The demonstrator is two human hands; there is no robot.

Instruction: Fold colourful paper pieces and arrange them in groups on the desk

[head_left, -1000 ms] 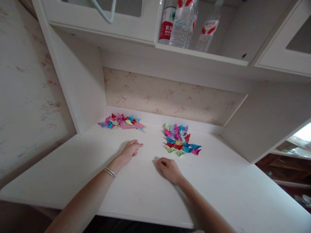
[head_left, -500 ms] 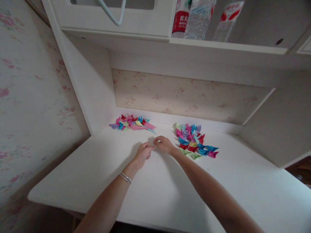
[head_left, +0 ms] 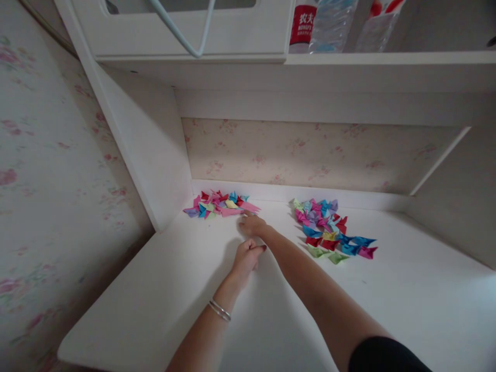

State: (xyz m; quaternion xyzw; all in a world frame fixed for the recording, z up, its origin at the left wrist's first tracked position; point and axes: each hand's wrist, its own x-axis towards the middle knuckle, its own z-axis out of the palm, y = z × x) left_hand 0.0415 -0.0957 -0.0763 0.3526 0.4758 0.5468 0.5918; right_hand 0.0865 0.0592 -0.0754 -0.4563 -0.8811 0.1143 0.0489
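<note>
My left hand [head_left: 248,257] is closed just above the desk, thumb pressed on the curled fingers. A tiny dark spot shows at its tip, and whatever it may hold is too small to name. Beyond it, my right hand [head_left: 252,224] reaches to the near edge of the left pile of folded paper [head_left: 220,203], its fingers together and curled down beside a pink pointed piece [head_left: 250,207]. What is between those fingertips is hidden. To the right lies a group of small folded paper pieces [head_left: 329,232] in blue, red, green, purple and pink, partly in rows.
The white desk [head_left: 155,299] meets a side panel [head_left: 147,144] at left and a low ledge [head_left: 349,198] at the back. Overhead runs a shelf [head_left: 349,59] bearing plastic bottles [head_left: 331,28]. A pale cable [head_left: 174,31] hangs down from above.
My right hand has moved away from my left, over to the left paper pile, covering the light-blue pointed piece at its edge. My left hand stays closed. The camera view has shifted somewhat.
</note>
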